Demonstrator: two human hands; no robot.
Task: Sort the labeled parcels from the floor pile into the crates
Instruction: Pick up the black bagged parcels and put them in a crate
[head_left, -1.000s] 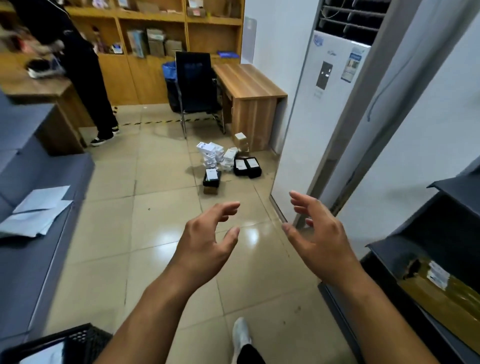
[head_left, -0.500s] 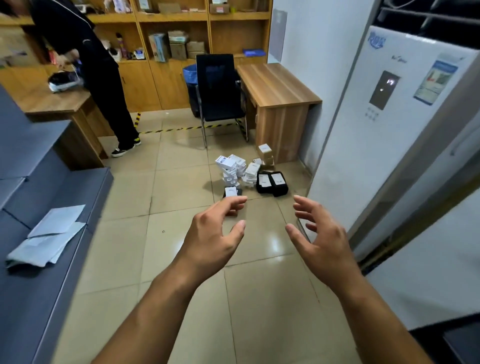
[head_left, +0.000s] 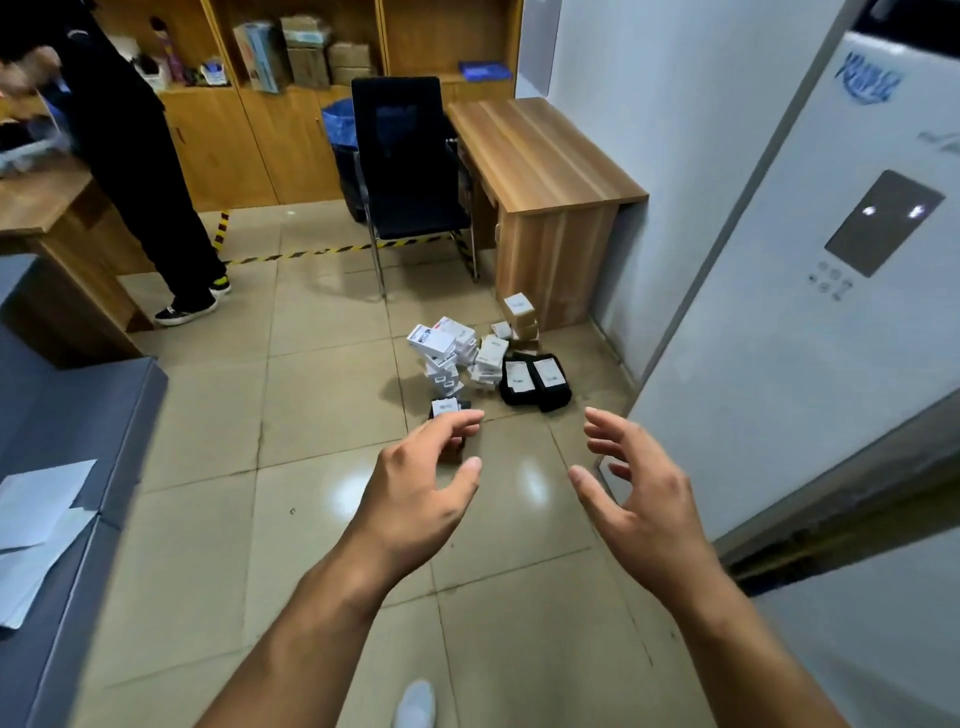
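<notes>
Left hand (head_left: 421, 493): held out in the air, fingers loosely bent, grasps nothing.
Right hand (head_left: 641, 499): beside it, the same relaxed pose, also empty.
Parcel pile (head_left: 470, 356): on the tiled floor (head_left: 322, 415) ahead of both hands; white labeled boxes and two black bags (head_left: 535, 379).
Wooden desk (head_left: 545, 156): just behind the pile.

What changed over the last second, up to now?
The person has walked closer to the floor pile; the dark crates at the frame edges have dropped out of view. Nothing taken or let go: left hand and right hand stay open, empty. Pile undisturbed.
</notes>
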